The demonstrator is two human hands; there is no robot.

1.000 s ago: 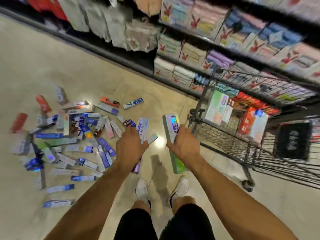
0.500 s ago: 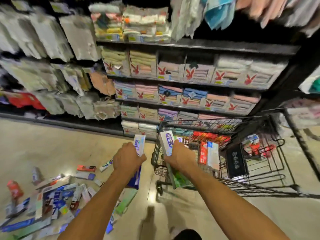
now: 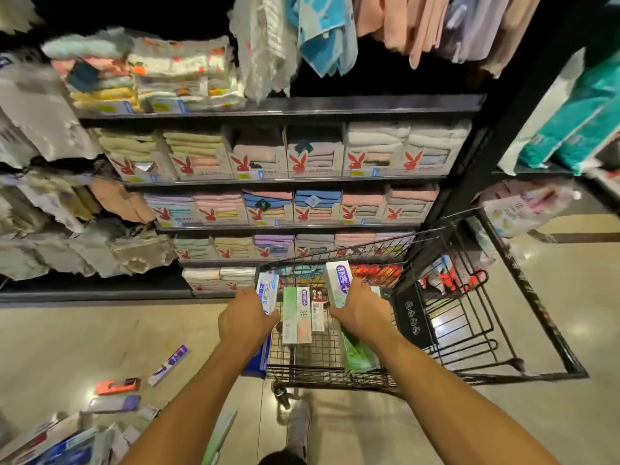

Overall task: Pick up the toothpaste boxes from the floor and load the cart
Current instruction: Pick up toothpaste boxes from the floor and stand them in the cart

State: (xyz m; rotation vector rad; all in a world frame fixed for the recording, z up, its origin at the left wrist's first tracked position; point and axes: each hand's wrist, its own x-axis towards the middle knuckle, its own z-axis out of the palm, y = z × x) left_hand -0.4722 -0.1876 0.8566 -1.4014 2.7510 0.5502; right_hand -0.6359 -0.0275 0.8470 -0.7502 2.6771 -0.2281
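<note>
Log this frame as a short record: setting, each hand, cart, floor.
setting: shop aisle, towel shelves ahead
left hand: grips blue-and-white toothpaste boxes at near-left edge of the cart
right hand: grips purple-and-white box over the basket
cart: wire, several boxes lying inside
floor: many boxes scattered, lower left

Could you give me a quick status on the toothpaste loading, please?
Left hand grips a blue-and-white box, right hand a green-and-white box. Both at the cart, not yet released. More boxes on floor. Nothing blocking.
</note>
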